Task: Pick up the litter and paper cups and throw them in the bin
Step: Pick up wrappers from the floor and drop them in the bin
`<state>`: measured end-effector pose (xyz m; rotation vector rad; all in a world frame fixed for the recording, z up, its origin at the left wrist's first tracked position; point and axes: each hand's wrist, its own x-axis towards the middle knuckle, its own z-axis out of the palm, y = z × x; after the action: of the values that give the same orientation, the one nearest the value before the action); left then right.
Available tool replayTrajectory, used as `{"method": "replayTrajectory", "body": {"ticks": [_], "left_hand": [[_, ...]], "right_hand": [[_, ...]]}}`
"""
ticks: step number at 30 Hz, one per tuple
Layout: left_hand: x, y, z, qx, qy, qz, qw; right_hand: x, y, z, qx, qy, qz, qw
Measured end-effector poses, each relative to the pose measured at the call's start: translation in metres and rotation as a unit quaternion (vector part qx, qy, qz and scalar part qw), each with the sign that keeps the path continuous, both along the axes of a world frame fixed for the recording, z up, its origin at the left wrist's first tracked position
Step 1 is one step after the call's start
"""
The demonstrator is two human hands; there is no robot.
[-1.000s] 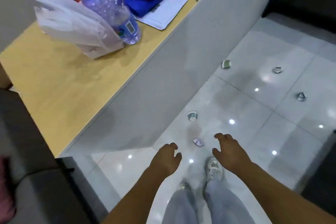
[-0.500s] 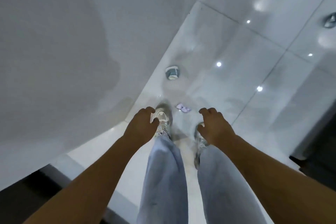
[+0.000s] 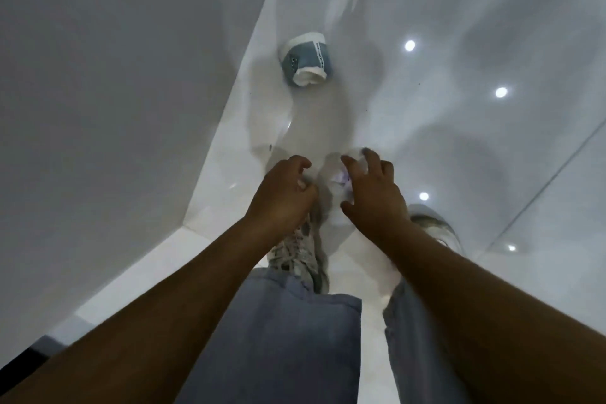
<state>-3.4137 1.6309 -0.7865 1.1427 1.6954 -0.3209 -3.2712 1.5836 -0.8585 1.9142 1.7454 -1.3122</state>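
Observation:
A crushed blue and white paper cup [image 3: 306, 59] lies on its side on the glossy white floor, close to the foot of the grey wall. Nearer to me a small white and purple scrap of litter [image 3: 339, 178] lies on the floor, mostly hidden under my right hand [image 3: 370, 190]. That hand hovers over the scrap with fingers spread, and contact with it cannot be made out. My left hand [image 3: 283, 195] is just left of the scrap, fingers curled, holding nothing. No bin is in view.
A grey counter wall [image 3: 114, 92] fills the left side and meets the floor along a slanted edge. My two sneakers [image 3: 296, 254] and grey trouser legs stand below the hands. Shiny tiles [image 3: 475, 141] with light reflections spread to the right.
The view has dropped closer to the floor; the cup and scrap look larger. Both hands have reached down and forward, the right one now covering the scrap.

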Motion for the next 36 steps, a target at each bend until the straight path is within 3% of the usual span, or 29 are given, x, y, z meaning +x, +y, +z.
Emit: {"method": "replayTrajectory", "body": {"ticks": [4,8,15,22,28,32,36], "left_hand": [[0.001,0.003,-0.03,-0.017,-0.023,0.027,0.999],[0.003,0.007,-0.033,-0.042,-0.05,0.066,0.996],[0.007,0.033,0.009,-0.024,-0.098,0.09,0.991],[-0.001,0.064,0.04,0.02,-0.063,0.087,0.994],[-0.037,0.073,0.027,0.119,0.012,0.134,0.984],[-0.063,0.069,0.008,0.122,0.026,0.121,0.985],[-0.079,0.064,-0.014,0.103,0.038,0.122,0.986]], "right_hand": [[-0.007,-0.007,-0.021,0.076,0.0,-0.019,0.997],[-0.007,-0.001,-0.015,0.064,0.042,-0.042,0.996],[-0.016,0.031,0.045,0.093,0.129,-0.092,0.983],[-0.019,0.062,0.076,0.072,0.146,-0.103,0.981],[-0.026,0.108,0.052,0.096,0.079,-0.064,0.99],[-0.057,0.157,0.013,0.101,0.022,-0.079,0.992],[-0.092,0.18,-0.016,0.08,-0.024,-0.025,0.996]]}}
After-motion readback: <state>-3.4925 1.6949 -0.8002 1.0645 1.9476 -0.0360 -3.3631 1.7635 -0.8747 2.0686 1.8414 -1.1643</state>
